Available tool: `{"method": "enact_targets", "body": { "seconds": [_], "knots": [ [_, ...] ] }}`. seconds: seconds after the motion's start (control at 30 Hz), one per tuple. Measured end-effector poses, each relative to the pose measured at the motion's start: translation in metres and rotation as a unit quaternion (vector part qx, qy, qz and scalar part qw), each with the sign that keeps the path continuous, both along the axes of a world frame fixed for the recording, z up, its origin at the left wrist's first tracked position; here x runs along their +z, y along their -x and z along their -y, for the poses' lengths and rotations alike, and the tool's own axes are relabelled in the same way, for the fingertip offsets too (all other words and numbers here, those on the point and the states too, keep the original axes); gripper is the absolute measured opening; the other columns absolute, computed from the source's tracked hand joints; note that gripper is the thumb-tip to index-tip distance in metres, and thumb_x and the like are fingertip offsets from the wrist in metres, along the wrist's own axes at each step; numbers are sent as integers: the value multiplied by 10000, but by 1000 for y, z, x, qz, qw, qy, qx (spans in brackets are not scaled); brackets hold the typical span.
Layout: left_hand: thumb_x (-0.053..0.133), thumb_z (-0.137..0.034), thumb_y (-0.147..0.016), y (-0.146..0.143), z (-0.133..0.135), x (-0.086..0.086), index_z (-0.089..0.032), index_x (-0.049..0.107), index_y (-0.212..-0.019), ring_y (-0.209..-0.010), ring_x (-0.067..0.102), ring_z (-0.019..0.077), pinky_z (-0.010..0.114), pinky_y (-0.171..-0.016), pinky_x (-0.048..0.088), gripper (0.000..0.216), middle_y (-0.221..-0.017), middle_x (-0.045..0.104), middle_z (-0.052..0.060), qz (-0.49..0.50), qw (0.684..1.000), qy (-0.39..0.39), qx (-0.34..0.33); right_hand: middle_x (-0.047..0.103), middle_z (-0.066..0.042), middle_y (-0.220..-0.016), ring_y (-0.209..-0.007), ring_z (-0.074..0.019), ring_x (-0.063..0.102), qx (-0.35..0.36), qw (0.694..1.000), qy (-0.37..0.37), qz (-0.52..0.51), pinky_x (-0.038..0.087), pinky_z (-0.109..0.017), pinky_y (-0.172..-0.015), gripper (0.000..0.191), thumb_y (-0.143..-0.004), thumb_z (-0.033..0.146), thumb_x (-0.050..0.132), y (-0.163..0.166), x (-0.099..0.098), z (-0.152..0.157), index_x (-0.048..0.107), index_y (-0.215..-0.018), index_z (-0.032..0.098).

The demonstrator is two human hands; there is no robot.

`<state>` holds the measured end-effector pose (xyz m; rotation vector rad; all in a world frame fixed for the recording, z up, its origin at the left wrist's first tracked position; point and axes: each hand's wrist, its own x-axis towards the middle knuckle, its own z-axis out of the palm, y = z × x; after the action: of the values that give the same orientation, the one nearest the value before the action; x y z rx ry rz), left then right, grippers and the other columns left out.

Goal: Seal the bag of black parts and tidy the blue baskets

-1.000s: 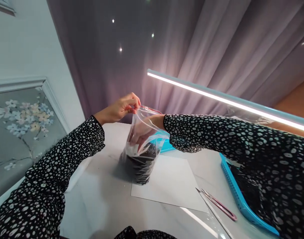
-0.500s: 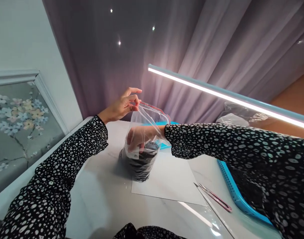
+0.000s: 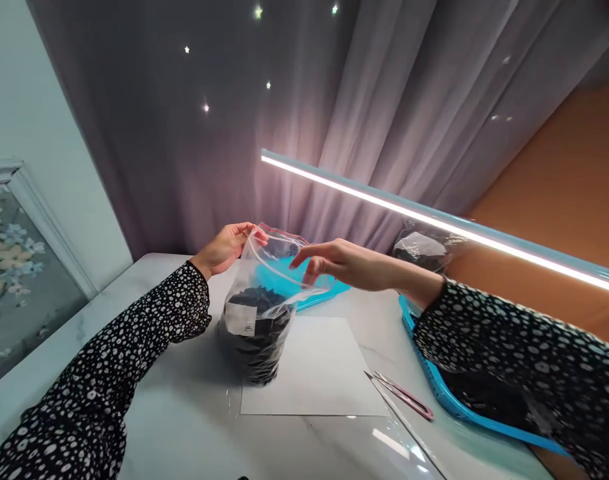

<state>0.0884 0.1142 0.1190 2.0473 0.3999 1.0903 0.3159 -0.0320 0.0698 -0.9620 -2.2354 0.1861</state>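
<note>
A clear zip bag (image 3: pixel 258 313) with a red-edged mouth stands on the white table (image 3: pixel 184 400), filled with dark pieces and a small white label. My left hand (image 3: pixel 227 247) pinches the far left rim of the bag's mouth and holds it up. My right hand (image 3: pixel 342 263) hovers just right of the mouth, outside the bag, fingers apart and holding nothing; its fingertips are at or near the near rim.
A white sheet of paper (image 3: pixel 317 367) lies under and right of the bag. Pink snips (image 3: pixel 402 395) lie beside it. A blue tray (image 3: pixel 464 407) with dark contents sits at right, another blue tray (image 3: pixel 309 283) behind the bag. A lit lamp bar (image 3: pixel 409 207) crosses overhead.
My right hand has come out of the bag and now hovers beside its mouth. The left hand still holds the rim. The view has shifted right.
</note>
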Motion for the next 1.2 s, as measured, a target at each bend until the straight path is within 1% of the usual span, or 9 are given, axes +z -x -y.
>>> {"method": "enact_targets", "body": {
  "seconds": [0.13, 0.23, 0.33, 0.43, 0.53, 0.63, 0.73, 0.83, 1.2],
  "knots": [
    [641, -279, -922, 3, -14, 1, -117, 650, -853, -642, 620, 110, 267, -622, 545, 177, -764, 655, 2, 81, 994, 14, 68, 650, 35, -627, -560, -111, 563, -116, 987, -106, 36, 414, -270, -611, 202, -855, 351, 688, -18, -17, 12, 730, -998, 214],
    [593, -284, -955, 16, -27, -1, -121, 630, -945, -617, 593, 97, 243, -573, 527, 167, -803, 635, -3, 154, 978, 24, 140, 527, 61, -510, -467, -95, 477, -216, 969, -121, 3, 364, -263, -545, 150, -895, 322, 636, -29, -19, 17, 732, -875, 208],
    [600, -270, -950, 28, -30, -5, -119, 631, -958, -646, 609, 104, 248, -583, 536, 154, -830, 643, 6, 171, 969, 38, 176, 574, 24, -558, -527, -121, 524, -280, 937, -192, -84, 385, -275, -568, 234, -931, 371, 586, -21, -12, 18, 706, -842, 191],
    [614, -242, -940, 33, -23, -8, -114, 634, -916, -662, 623, 110, 258, -604, 547, 132, -819, 650, 5, 162, 969, 40, 183, 723, -70, -965, -798, -178, 653, -217, 931, -272, -107, 466, -303, -716, 269, -947, 365, 567, 13, 3, 12, 646, -1128, 182],
    [621, -220, -933, 32, -13, -7, -114, 630, -866, -656, 624, 109, 260, -612, 548, 126, -786, 646, -5, 157, 969, 23, 188, 668, -175, -1209, -1085, -293, 624, -221, 938, -267, 13, 455, -400, -893, 451, -924, 356, 602, 58, 25, -7, 534, -1292, 106],
    [634, -202, -922, 30, -6, -5, -115, 623, -823, -648, 617, 105, 256, -614, 541, 132, -764, 639, -13, 163, 967, -11, 196, 656, -213, -1211, -1139, -344, 603, -251, 942, -214, 65, 412, -485, -964, 370, -926, 325, 568, 91, 49, -40, 570, -1210, 88],
    [644, -198, -913, 28, -4, -6, -116, 618, -808, -640, 605, 101, 253, -612, 534, 136, -765, 634, -16, 175, 962, -41, 203, 716, -151, -1082, -1052, -305, 658, -239, 953, -174, 66, 442, -466, -935, 210, -905, 293, 554, 109, 66, -75, 658, -1027, 157],
    [640, -219, -918, 28, -3, -8, -118, 618, -822, -657, 609, 107, 262, -622, 537, 140, -780, 635, -11, 184, 959, -59, 207, 728, -138, -1031, -1033, -293, 666, -234, 959, -153, 48, 454, -452, -920, 217, -876, 354, 579, 119, 72, -97, 676, -949, 173],
    [635, -278, -920, 28, -4, -3, -141, 556, -706, -604, 570, 101, 259, -609, 512, 267, -680, 581, -35, 202, 956, -79, 199, 741, -77, -1030, -1006, -263, 661, -224, 957, -186, 2, 408, -457, -938, 211, -871, 361, 560, 128, 68, -98, 677, -940, 200]
  ]
}}
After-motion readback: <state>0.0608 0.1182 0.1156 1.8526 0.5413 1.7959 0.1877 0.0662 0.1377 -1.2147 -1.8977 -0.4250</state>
